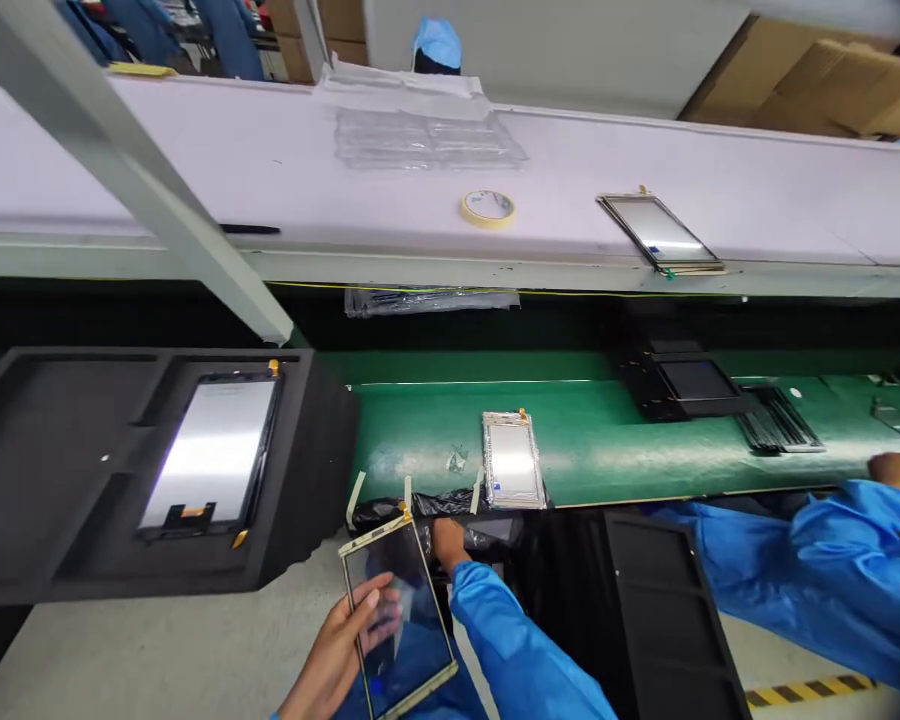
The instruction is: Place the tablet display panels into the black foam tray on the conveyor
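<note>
My left hand grips a clear touch panel by its left edge. Fingers show through the glass from behind, and the thumb lies on the front. The panel is tilted, with pale strips at top and bottom and an orange flex tab on its upper corner. Just right of it, my right hand reaches down into a black plastic bag taped to the bench edge. Its fingers are hidden there. Beyond that hand, a stack of pale-framed panels lies on the green bench.
At left, a black foam tray stack bears a screen. The upper shelf holds a tape roll and more panels. Black foam trays stand at right, beside a co-worker's blue sleeve. A slanted post crosses upper left.
</note>
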Demonstrator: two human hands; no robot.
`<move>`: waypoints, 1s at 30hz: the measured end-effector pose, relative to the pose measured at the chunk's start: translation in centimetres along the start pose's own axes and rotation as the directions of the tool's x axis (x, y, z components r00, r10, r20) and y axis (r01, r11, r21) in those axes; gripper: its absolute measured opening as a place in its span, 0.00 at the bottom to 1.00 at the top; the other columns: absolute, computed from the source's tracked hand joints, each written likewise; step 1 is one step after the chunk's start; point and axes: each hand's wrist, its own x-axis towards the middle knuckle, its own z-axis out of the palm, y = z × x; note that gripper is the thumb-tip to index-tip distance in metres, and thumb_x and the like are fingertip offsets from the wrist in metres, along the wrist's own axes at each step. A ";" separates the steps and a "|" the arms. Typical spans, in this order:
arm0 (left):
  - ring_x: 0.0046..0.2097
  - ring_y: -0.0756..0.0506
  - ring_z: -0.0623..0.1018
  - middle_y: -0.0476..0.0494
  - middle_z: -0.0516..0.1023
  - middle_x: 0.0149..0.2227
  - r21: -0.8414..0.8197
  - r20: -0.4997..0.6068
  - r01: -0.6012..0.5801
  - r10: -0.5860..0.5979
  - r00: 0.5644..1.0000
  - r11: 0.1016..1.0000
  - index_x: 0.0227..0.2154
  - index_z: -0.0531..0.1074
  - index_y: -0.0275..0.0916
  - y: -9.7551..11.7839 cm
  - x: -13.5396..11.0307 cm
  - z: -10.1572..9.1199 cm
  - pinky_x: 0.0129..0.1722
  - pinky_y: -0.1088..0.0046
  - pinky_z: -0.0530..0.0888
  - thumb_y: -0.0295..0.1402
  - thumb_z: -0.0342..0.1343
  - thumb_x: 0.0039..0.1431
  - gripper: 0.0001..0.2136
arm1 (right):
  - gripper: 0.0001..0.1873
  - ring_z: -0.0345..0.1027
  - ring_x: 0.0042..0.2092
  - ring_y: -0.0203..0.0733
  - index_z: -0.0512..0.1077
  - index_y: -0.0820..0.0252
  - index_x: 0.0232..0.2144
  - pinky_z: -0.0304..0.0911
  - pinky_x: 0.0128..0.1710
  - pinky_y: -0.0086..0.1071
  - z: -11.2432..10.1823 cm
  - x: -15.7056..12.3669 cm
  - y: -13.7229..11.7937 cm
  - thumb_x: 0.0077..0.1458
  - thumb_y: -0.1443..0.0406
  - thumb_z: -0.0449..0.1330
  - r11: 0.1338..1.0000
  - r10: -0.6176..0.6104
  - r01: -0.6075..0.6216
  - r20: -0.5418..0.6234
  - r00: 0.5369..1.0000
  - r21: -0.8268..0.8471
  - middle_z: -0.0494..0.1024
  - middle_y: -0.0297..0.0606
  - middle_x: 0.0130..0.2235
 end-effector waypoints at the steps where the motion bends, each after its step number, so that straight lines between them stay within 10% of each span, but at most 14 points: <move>1: 0.44 0.39 0.83 0.39 0.86 0.41 -0.015 0.041 -0.006 0.006 0.999 1.000 0.43 0.85 0.42 0.3 -0.1 0.0 0.50 0.62 0.80 0.43 0.75 0.46 0.20 | 0.08 0.79 0.48 0.56 0.78 0.66 0.34 0.70 0.49 0.46 -0.4 -0.9 0.0 0.60 0.64 0.62 0.999 0.034 -0.034 -0.007 0.999 0.028 0.83 0.56 0.40; 7: 0.46 0.38 0.82 0.37 0.85 0.44 -0.075 0.246 -0.008 0.026 0.969 0.997 0.46 0.82 0.41 1.6 0.5 0.4 0.52 0.51 0.79 0.38 0.71 0.54 0.17 | 0.19 0.80 0.45 0.48 0.75 0.63 0.41 0.71 0.46 0.38 -3.6 -8.4 0.1 0.68 0.55 0.51 0.926 0.103 -0.083 -0.037 0.994 0.368 0.84 0.51 0.44; 10: 0.46 0.38 0.82 0.36 0.84 0.44 -0.077 0.333 -0.002 0.028 0.943 0.997 0.47 0.82 0.40 2.3 0.9 1.3 0.52 0.49 0.79 0.37 0.70 0.56 0.16 | 0.36 0.80 0.39 0.47 0.73 0.62 0.44 0.71 0.39 0.37 -5.4 -13.8 -0.3 0.65 0.38 0.44 0.542 0.051 -0.032 0.005 0.999 0.840 0.83 0.50 0.41; 13: 0.47 0.38 0.82 0.37 0.84 0.44 -0.078 0.385 0.004 0.026 0.922 0.997 0.47 0.81 0.40 2.9 1.0 2.6 0.53 0.50 0.79 0.35 0.69 0.56 0.15 | 0.38 0.80 0.37 0.47 0.71 0.60 0.48 0.69 0.36 0.37 -6.4 -19.2 -1.4 0.55 0.34 0.58 0.203 -0.030 0.057 -0.052 0.998 0.977 0.83 0.48 0.40; 19: 0.52 0.35 0.81 0.34 0.84 0.48 -0.043 0.517 0.014 0.010 0.856 0.999 0.48 0.82 0.42 4.0 0.1 5.6 0.56 0.51 0.76 0.39 0.69 0.57 0.17 | 0.33 0.76 0.30 0.43 0.72 0.58 0.48 0.67 0.33 0.35 -9.6 -24.0 -3.1 0.52 0.42 0.68 0.289 0.052 0.378 -0.409 0.911 0.880 0.81 0.38 0.31; 23: 0.53 0.35 0.80 0.37 0.85 0.49 0.020 0.543 -0.025 0.010 0.840 0.999 0.46 0.84 0.47 4.3 0.1 6.1 0.55 0.57 0.76 0.46 0.72 0.50 0.20 | 0.35 0.75 0.31 0.42 0.70 0.60 0.53 0.69 0.36 0.36 -20.0 -23.5 -0.8 0.52 0.44 0.69 0.325 0.141 0.567 -0.632 0.762 0.757 0.81 0.37 0.30; 27: 0.51 0.35 0.81 0.42 0.86 0.46 0.100 0.458 -0.066 0.013 0.889 0.993 0.39 0.86 0.53 3.7 1.4 5.3 0.53 0.61 0.77 0.52 0.75 0.38 0.22 | 0.40 0.76 0.33 0.43 0.68 0.63 0.56 0.71 0.40 0.39 -36.1 -20.6 2.3 0.49 0.45 0.69 0.418 0.196 0.724 -0.833 0.518 0.549 0.82 0.38 0.32; 30: 0.52 0.30 0.81 0.43 0.87 0.41 0.156 0.330 -0.039 -0.015 0.944 0.987 0.29 0.86 0.55 3.0 2.7 5.0 0.53 0.60 0.77 0.56 0.77 0.20 0.25 | 0.39 0.78 0.35 0.46 0.70 0.64 0.53 0.73 0.40 0.40 -48.3 -17.2 3.6 0.46 0.46 0.70 0.458 0.150 0.758 -0.880 0.450 0.466 0.83 0.41 0.35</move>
